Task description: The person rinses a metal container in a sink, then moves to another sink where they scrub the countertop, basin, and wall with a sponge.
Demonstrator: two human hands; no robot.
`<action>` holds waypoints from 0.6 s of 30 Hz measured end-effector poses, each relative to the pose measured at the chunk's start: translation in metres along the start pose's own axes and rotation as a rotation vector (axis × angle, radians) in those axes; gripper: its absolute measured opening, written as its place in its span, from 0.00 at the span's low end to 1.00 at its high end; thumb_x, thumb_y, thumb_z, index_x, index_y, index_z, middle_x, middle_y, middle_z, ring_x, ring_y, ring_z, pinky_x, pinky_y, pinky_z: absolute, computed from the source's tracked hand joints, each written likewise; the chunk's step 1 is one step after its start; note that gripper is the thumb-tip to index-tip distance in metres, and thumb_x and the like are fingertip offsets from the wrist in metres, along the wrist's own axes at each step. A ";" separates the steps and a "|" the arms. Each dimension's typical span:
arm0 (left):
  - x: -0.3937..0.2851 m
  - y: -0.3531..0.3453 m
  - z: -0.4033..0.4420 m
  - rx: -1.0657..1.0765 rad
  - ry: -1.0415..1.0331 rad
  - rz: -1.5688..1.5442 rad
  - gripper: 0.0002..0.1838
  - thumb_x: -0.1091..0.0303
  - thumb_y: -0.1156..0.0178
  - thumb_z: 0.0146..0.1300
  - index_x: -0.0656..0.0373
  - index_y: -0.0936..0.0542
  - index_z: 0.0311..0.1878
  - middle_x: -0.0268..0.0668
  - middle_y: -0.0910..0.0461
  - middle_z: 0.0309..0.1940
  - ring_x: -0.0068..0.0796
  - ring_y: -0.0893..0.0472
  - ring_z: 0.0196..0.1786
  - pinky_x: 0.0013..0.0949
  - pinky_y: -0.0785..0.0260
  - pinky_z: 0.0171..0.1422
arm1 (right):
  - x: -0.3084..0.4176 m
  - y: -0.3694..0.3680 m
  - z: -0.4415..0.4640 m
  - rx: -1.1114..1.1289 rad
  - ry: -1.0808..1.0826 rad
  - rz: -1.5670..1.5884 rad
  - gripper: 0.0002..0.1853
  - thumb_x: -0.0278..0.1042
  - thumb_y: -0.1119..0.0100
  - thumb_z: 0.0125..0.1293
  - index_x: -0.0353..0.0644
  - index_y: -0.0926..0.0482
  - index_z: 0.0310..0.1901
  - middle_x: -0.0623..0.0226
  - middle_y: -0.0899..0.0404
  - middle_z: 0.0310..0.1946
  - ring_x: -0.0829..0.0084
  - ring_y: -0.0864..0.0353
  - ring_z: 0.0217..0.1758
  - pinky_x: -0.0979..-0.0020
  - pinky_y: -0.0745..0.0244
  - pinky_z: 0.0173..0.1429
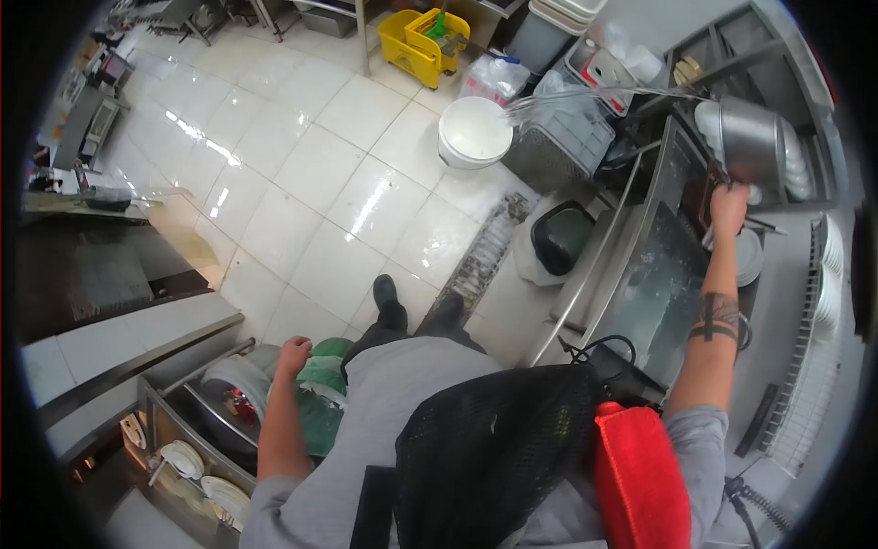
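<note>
My right hand [729, 209] reaches out over the far part of the steel sink counter [654, 265], its fingers closed at a dark brown object [700, 197] that I cannot make out. Just beyond it stands a large steel pot [752, 137], with white bowls [797, 165] beside it. White plates [748, 256] are stacked close to my right wrist. My left hand [294, 355] hangs low at my left side, fingers curled, near a green container [322, 393] and a steel basin [233, 384]. Whether it holds anything is hidden.
A white bucket [475, 133] and a yellow mop bucket [421, 44] stand on the tiled floor. Near the sink are a grey crate [558, 151] and a lined black bin [562, 238]. Plates [224, 497] fill a shelf at lower left; a wire rack [805, 393] runs along the right.
</note>
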State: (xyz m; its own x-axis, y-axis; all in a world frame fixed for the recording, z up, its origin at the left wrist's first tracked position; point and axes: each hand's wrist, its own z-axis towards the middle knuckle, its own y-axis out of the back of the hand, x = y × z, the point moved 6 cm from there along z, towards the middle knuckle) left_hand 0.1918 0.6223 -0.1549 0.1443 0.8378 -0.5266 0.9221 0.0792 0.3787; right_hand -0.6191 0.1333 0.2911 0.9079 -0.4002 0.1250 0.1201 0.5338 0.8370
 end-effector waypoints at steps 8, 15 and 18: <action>0.009 -0.041 -0.055 0.057 0.104 0.195 0.16 0.65 0.39 0.64 0.67 0.17 0.49 0.43 0.14 0.36 0.31 0.15 0.33 0.35 0.22 0.42 | -0.323 -0.059 -0.242 0.460 -0.428 -0.351 0.24 0.39 0.44 0.63 0.36 0.28 0.59 0.44 0.20 0.54 0.43 0.20 0.58 0.49 0.26 0.61; -0.009 -0.048 -0.064 0.108 0.033 0.401 0.16 0.63 0.38 0.63 0.67 0.16 0.47 0.42 0.13 0.34 0.32 0.14 0.34 0.36 0.21 0.42 | -0.413 -0.222 -0.380 0.728 -1.433 0.788 0.05 0.34 0.46 0.65 0.44 0.25 0.32 0.66 0.27 0.24 0.69 0.25 0.28 0.68 0.23 0.33; -0.070 -0.043 -0.055 0.090 -0.116 0.468 0.16 0.63 0.38 0.63 0.67 0.17 0.46 0.43 0.14 0.33 0.32 0.15 0.35 0.36 0.22 0.42 | -0.368 -0.240 -0.379 0.603 -1.418 1.276 0.09 0.32 0.48 0.66 0.47 0.29 0.26 0.72 0.32 0.19 0.73 0.31 0.20 0.72 0.30 0.25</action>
State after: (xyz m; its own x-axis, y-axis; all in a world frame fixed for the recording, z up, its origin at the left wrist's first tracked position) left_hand 0.1220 0.5893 -0.0926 0.5854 0.7059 -0.3987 0.7750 -0.3428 0.5310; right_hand -0.8295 0.4342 -0.1579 -0.5964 -0.4196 0.6843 -0.6185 0.7836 -0.0586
